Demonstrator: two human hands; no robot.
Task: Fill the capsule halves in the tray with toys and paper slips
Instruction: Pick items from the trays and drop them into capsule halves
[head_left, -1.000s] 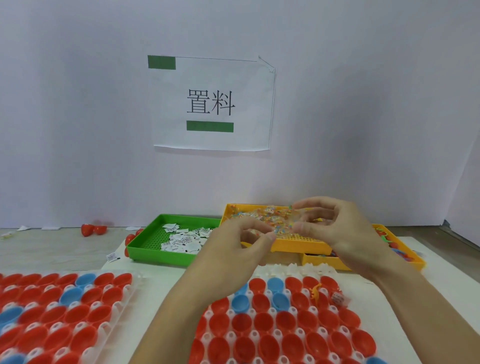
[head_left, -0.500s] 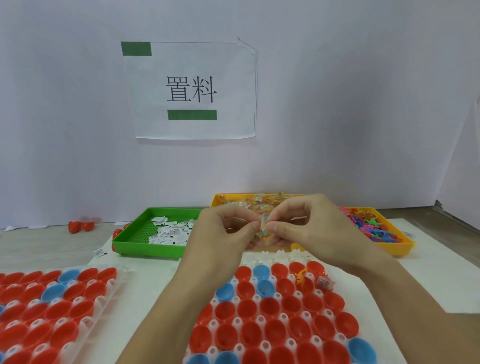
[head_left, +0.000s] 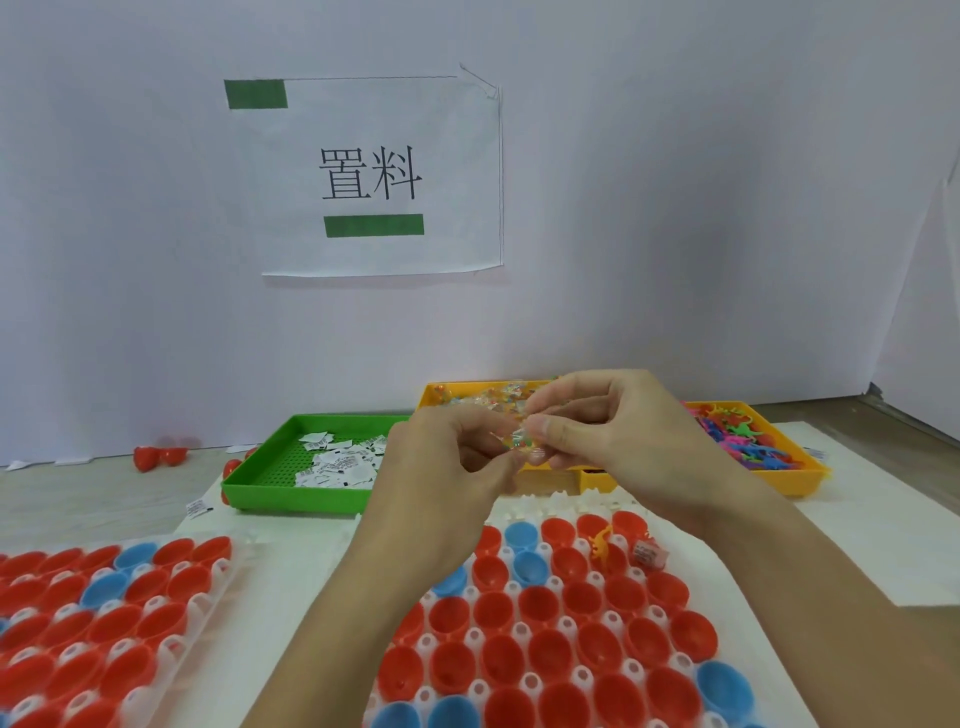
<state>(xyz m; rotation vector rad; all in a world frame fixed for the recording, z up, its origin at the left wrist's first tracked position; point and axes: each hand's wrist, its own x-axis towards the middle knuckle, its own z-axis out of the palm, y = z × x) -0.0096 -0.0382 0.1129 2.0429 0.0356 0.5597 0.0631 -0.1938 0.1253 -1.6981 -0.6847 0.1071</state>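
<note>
Both hands have drawn back from the yellow bin (head_left: 441, 395) at twelve o'clock. Left hand (head_left: 447, 467) and right hand (head_left: 608, 431) pinch a clear toy packet (head_left: 519, 439) above the tray (head_left: 519, 631), ready for filling.

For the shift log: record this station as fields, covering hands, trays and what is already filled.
left hand: pinches a small clear packet
right hand: pinches the same packet from the other side
position: both hands raised above the centre capsule tray
filled so far: orange toy dinosaur and a pink packet in the far right cups
green tray: paper slips
middle yellow tray: clear packets
right yellow tray: coloured toy dinosaurs
left capsule tray: red and blue halves
</note>
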